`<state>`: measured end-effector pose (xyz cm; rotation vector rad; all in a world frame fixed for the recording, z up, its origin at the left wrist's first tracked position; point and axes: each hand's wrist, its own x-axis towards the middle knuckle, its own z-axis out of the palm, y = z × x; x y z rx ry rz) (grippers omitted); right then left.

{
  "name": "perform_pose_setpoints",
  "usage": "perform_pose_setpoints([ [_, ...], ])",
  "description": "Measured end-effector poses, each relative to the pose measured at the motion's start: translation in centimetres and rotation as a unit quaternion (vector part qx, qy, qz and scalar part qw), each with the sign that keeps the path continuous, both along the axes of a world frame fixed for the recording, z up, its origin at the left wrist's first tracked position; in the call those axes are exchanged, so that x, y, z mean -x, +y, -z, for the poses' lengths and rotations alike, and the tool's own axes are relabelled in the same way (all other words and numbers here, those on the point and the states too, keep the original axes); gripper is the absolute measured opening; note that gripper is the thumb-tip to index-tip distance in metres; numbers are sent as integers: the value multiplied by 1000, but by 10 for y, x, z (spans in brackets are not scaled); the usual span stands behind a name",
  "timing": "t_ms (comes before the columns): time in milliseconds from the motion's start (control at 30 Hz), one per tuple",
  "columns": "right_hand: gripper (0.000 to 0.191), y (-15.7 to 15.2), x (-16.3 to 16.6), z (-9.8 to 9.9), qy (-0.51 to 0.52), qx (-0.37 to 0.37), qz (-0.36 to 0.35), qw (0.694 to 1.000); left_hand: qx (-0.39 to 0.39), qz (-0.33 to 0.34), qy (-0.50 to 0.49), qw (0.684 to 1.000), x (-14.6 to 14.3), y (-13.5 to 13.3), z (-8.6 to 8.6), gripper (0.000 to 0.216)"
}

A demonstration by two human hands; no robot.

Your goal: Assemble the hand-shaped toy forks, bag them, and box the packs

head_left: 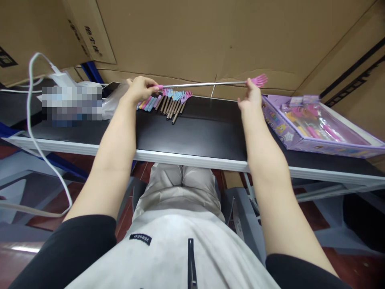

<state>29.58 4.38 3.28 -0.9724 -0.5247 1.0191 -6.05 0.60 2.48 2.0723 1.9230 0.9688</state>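
I hold a long telescopic back scratcher [207, 84] stretched out level above the black table [195, 132]. My left hand [140, 89] is closed round its pink handle end. My right hand [251, 96] pinches the rod just behind the pink claw head [259, 80]. Below the rod, near my left hand, a row of several collapsed scratchers [168, 103] with pink, blue and purple ends lies on the table.
A purple display box [313, 128] with packaged items sits at the table's right end. A white charger and cable [33, 100] and a blurred patch lie at the left. Cardboard boxes [192, 36] stand behind the table. My lap is under the table's front edge.
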Motion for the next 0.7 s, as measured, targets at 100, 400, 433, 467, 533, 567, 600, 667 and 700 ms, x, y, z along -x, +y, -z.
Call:
perform_pose_setpoints([
  [100, 28, -8, -18, -4, 11, 14, 21, 1000, -5, 28, 0, 1000, 13, 7, 5, 27],
  [400, 29, -15, -10, -10, 39, -4, -8, 999, -14, 69, 20, 997, 34, 25, 14, 54],
  [433, 29, -16, -7, -10, 38, -5, -8, 999, -19, 72, 17, 997, 31, 24, 13, 52],
  [467, 28, -17, -3, -10, 31, -6, -12, 999, -24, 79, 13, 997, 25, 23, 12, 49],
  [533, 23, -18, 14, -4, 1, -5, -32, 999, -41, 100, 9, 994, 6, 21, 11, 40],
  [567, 18, -18, 25, 2, -26, -7, -53, 998, -51, 116, 10, 992, -5, 21, 11, 34],
  [600, 17, -17, 37, 8, -54, -15, -68, 996, -67, 127, 12, 990, -17, 21, 12, 29],
  [667, 29, -15, 58, 23, -114, -59, -120, 984, -88, 152, 16, 984, -39, 21, 16, 23],
  [700, 35, -14, 65, 29, -133, -81, -134, 979, -95, 159, 15, 983, -47, 22, 18, 21],
])
